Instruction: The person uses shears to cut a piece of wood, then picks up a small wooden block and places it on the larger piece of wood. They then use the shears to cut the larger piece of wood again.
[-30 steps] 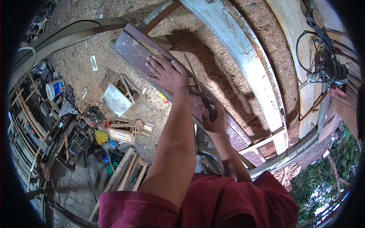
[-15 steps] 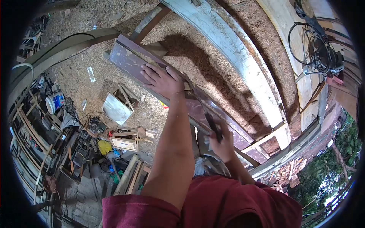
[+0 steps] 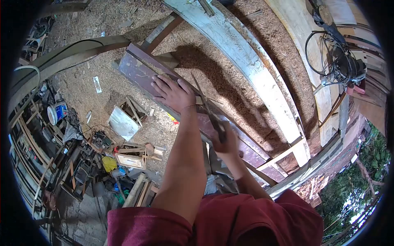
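A long purple-brown board (image 3: 139,74) slants from upper left to lower right in front of me. My left hand (image 3: 175,93) lies on it with the fingers spread, pressing on its surface and holding nothing. My right hand (image 3: 226,141) is wrapped round the dark handle of a long, thin tool (image 3: 204,98), which looks like a saw or a file. Its narrow tip points up and away, beyond the board's far edge and just right of my left hand. The tool's teeth or surface are too small to make out.
A long pale curved plank (image 3: 242,53) lies beyond the board. Coiled black cable and a power tool (image 3: 342,67) rest on timber at the right. Sawdust covers the ground. Wood scraps, a white-and-blue bucket (image 3: 53,115) and a yellow bag (image 3: 109,164) are at the left.
My right hand has moved up and left with the tool, whose tip now reaches farther past the board's far edge. My left hand stays on the board. The view has shifted slightly.
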Demonstrator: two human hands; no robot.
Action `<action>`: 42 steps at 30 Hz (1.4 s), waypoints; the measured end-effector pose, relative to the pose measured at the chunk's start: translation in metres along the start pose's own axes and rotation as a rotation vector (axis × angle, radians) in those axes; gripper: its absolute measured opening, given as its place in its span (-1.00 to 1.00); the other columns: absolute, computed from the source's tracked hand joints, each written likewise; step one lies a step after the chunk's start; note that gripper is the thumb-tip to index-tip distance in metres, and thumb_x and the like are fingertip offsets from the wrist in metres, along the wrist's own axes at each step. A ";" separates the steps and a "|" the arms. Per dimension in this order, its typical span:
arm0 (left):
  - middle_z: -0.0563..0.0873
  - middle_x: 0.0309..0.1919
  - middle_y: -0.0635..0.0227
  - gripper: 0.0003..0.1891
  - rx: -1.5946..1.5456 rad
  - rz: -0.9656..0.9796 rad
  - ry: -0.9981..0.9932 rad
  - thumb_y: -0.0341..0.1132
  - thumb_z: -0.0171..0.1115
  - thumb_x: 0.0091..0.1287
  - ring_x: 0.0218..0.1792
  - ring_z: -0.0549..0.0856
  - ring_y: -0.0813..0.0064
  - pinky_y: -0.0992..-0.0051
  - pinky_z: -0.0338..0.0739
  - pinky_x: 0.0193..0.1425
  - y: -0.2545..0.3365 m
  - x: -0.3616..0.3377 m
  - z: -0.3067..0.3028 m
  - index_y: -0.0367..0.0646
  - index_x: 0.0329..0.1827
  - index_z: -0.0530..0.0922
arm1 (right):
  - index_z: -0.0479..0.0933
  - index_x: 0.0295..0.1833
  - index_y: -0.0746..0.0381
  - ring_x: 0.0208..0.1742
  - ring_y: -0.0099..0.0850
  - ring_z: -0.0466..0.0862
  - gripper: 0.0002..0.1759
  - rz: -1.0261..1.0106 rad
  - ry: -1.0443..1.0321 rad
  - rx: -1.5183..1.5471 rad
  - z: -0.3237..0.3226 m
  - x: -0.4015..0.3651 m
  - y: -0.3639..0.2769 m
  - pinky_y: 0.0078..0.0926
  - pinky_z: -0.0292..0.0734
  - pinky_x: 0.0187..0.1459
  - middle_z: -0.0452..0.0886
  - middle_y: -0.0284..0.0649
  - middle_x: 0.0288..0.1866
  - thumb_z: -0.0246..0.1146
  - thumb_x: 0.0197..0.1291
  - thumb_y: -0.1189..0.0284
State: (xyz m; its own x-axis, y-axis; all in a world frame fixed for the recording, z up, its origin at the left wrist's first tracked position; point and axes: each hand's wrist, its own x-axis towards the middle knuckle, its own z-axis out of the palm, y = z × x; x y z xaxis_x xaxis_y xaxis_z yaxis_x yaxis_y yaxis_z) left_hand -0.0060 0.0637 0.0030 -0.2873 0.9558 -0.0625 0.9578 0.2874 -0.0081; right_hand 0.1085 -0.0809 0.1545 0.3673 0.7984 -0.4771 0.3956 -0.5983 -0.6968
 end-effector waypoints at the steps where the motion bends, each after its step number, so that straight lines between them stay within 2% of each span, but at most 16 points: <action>1: 0.02 0.78 0.06 -0.20 -0.009 -0.007 -0.006 0.00 -0.04 0.58 0.77 0.00 -0.05 -0.38 -0.09 0.69 -0.001 -0.003 -0.001 -0.23 0.78 0.02 | 0.53 0.24 0.17 -0.39 -0.18 0.59 -0.60 0.115 -0.064 0.033 0.001 -0.001 -0.004 -0.16 0.49 -0.32 0.56 -0.05 -0.43 0.27 0.29 0.42; 3: -0.01 0.79 0.04 -0.19 -0.033 -0.011 -0.013 -0.02 -0.04 0.56 0.77 0.00 -0.08 -0.40 -0.11 0.69 0.000 0.000 0.001 -0.27 0.76 0.05 | 0.53 0.28 0.18 -0.07 0.26 0.72 -0.56 0.343 -0.181 0.103 0.000 0.005 -0.015 0.07 0.61 -0.08 0.71 0.21 -0.14 0.29 0.28 0.42; 4: -0.01 0.79 0.04 -0.19 -0.032 -0.011 -0.016 -0.02 -0.03 0.55 0.77 0.00 -0.08 -0.40 -0.11 0.69 -0.001 -0.002 0.000 -0.27 0.77 0.05 | 0.53 0.28 0.18 -0.09 0.24 0.73 -0.56 0.280 -0.117 0.081 -0.011 -0.010 -0.010 0.05 0.62 -0.09 0.72 0.19 -0.14 0.28 0.29 0.40; 7: -0.01 0.79 0.04 -0.19 -0.035 -0.010 -0.017 -0.03 -0.02 0.54 0.77 0.00 -0.08 -0.40 -0.10 0.69 0.000 -0.001 0.001 -0.26 0.77 0.05 | 0.52 0.28 0.19 -0.07 0.25 0.73 -0.56 0.331 -0.182 0.315 -0.038 -0.045 -0.004 0.05 0.62 -0.07 0.73 0.19 -0.13 0.27 0.29 0.39; 11: -0.01 0.79 0.04 -0.18 -0.028 -0.010 -0.013 -0.03 0.00 0.53 0.77 0.00 -0.08 -0.41 -0.10 0.69 0.000 -0.003 -0.001 -0.26 0.77 0.05 | 0.52 0.28 0.22 -0.17 0.13 0.78 -0.56 0.336 -0.169 0.085 0.002 0.011 -0.016 -0.04 0.65 -0.18 0.73 0.15 -0.19 0.25 0.29 0.40; 17: -0.01 0.79 0.03 -0.17 -0.043 0.005 -0.007 -0.03 0.00 0.52 0.77 0.00 -0.09 -0.41 -0.13 0.69 0.000 0.001 0.000 -0.25 0.77 0.05 | 0.54 0.24 0.21 -0.21 0.06 0.79 -0.59 0.240 -0.130 0.280 -0.029 -0.049 0.006 -0.08 0.64 -0.21 0.72 0.12 -0.22 0.25 0.27 0.46; 19: -0.01 0.79 0.03 -0.17 -0.046 0.009 -0.004 -0.02 0.00 0.52 0.77 0.00 -0.09 -0.41 -0.13 0.69 -0.001 0.000 0.002 -0.24 0.77 0.05 | 0.56 0.23 0.20 -0.24 0.03 0.79 -0.59 0.267 -0.128 0.158 -0.021 -0.025 -0.002 -0.09 0.64 -0.22 0.72 0.10 -0.25 0.27 0.27 0.46; 21: -0.02 0.79 0.02 -0.17 -0.046 0.005 -0.011 -0.02 0.00 0.53 0.77 0.00 -0.09 -0.41 -0.14 0.69 -0.002 -0.001 0.002 -0.23 0.77 0.05 | 0.55 0.25 0.21 -0.37 -0.17 0.69 -0.60 0.233 -0.113 0.084 -0.009 -0.011 -0.007 -0.21 0.53 -0.32 0.66 -0.04 -0.36 0.25 0.30 0.49; 23: -0.01 0.79 0.02 -0.17 -0.071 0.008 0.009 -0.02 -0.01 0.53 0.77 0.00 -0.09 -0.41 -0.14 0.69 0.001 0.003 0.004 -0.23 0.77 0.05 | 0.54 0.29 0.22 -0.59 -0.54 0.49 -0.62 0.132 -0.088 0.056 0.006 0.001 -0.009 -0.41 0.31 -0.52 0.54 -0.30 -0.56 0.20 0.39 0.54; 26: 0.00 0.79 0.02 -0.18 -0.071 0.008 0.005 -0.01 -0.01 0.53 0.77 0.00 -0.08 -0.40 -0.14 0.69 -0.002 0.001 0.002 -0.23 0.77 0.06 | 0.54 0.26 0.24 -0.59 -0.53 0.50 -0.65 0.070 -0.023 0.304 -0.005 -0.056 0.024 -0.39 0.31 -0.52 0.55 -0.28 -0.57 0.20 0.40 0.52; 29: 0.01 0.79 0.03 -0.18 -0.051 -0.005 -0.002 -0.01 -0.02 0.53 0.77 0.00 -0.07 -0.40 -0.13 0.69 0.000 -0.001 0.002 -0.23 0.77 0.05 | 0.53 0.28 0.23 -0.38 -0.32 0.68 -0.61 0.208 -0.096 0.212 -0.008 -0.039 0.010 -0.31 0.53 -0.35 0.67 -0.13 -0.39 0.23 0.36 0.48; 31: 0.01 0.79 0.03 -0.18 -0.037 -0.003 -0.006 -0.01 -0.02 0.53 0.77 0.00 -0.07 -0.41 -0.12 0.69 -0.004 -0.006 0.002 -0.23 0.77 0.05 | 0.55 0.31 0.23 -0.09 0.04 0.83 -0.53 0.357 -0.195 0.023 0.007 0.006 -0.009 -0.14 0.70 -0.10 0.77 0.06 -0.10 0.28 0.28 0.44; 35: 0.00 0.79 0.03 -0.18 -0.037 0.009 -0.002 -0.02 -0.01 0.53 0.77 -0.01 -0.06 -0.41 -0.12 0.69 -0.003 -0.002 0.003 -0.23 0.77 0.06 | 0.56 0.24 0.21 -0.15 0.15 0.78 -0.59 0.230 -0.058 0.253 -0.017 -0.043 -0.002 -0.07 0.65 -0.19 0.74 0.11 -0.19 0.27 0.29 0.40; 37: 0.00 0.79 0.03 -0.18 -0.038 0.007 -0.005 -0.03 0.00 0.53 0.77 -0.01 -0.06 -0.41 -0.12 0.69 -0.002 -0.001 0.002 -0.23 0.77 0.06 | 0.55 0.20 0.21 -0.30 -0.04 0.69 -0.64 0.233 -0.116 0.274 -0.025 -0.051 0.002 -0.15 0.54 -0.32 0.67 0.04 -0.31 0.27 0.33 0.39; 38: 0.00 0.79 0.03 -0.18 -0.040 0.006 -0.001 -0.03 0.00 0.53 0.77 -0.01 -0.06 -0.41 -0.12 0.69 -0.001 -0.001 0.002 -0.23 0.77 0.06 | 0.53 0.25 0.21 -0.43 -0.28 0.63 -0.62 0.245 -0.126 0.191 -0.022 -0.044 0.004 -0.28 0.47 -0.41 0.62 -0.05 -0.43 0.26 0.35 0.39; 42: 0.00 0.79 0.02 -0.18 -0.053 0.004 0.004 -0.03 0.00 0.54 0.77 0.00 -0.08 -0.41 -0.12 0.68 -0.001 -0.001 0.000 -0.24 0.77 0.04 | 0.53 0.26 0.22 -0.62 -0.45 0.47 -0.62 0.120 -0.072 0.051 0.009 -0.003 0.007 -0.38 0.34 -0.51 0.50 -0.24 -0.59 0.24 0.37 0.40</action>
State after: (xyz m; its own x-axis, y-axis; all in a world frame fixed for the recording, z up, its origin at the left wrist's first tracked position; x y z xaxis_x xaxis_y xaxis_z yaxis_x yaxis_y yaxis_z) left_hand -0.0067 0.0629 0.0026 -0.2839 0.9571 -0.0579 0.9570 0.2866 0.0453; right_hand 0.1029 -0.0867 0.1457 0.3473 0.7253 -0.5944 0.3087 -0.6870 -0.6578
